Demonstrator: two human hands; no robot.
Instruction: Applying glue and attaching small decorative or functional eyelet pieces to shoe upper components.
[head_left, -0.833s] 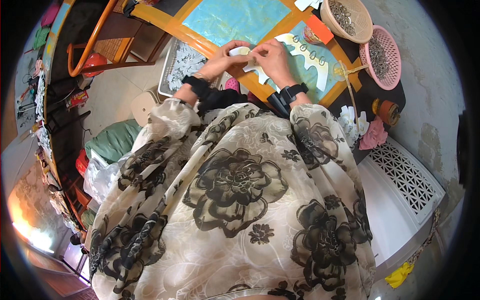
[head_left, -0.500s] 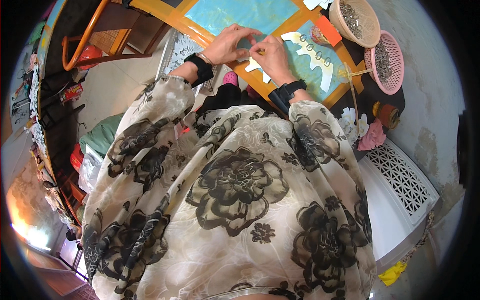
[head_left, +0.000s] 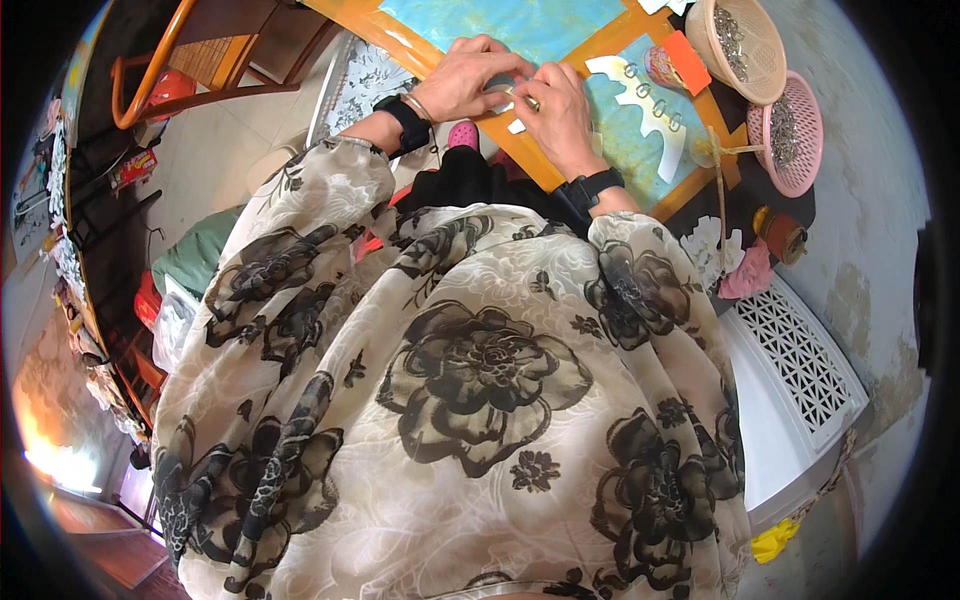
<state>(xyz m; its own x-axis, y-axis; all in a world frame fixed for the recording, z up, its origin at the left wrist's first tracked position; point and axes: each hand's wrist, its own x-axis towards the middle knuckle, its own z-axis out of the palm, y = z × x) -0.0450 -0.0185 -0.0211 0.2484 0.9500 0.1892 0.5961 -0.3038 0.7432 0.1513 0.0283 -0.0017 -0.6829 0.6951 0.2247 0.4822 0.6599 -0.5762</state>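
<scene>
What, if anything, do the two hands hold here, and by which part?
Both hands meet on a small whitish strip at the orange table edge. The left hand and right hand pinch it from either side with the fingertips; the exact grip is too small to tell.

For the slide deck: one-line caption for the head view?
Both hands, left hand and right hand, pinch a small white piece at the orange-framed table edge, two baskets nearby.
</scene>
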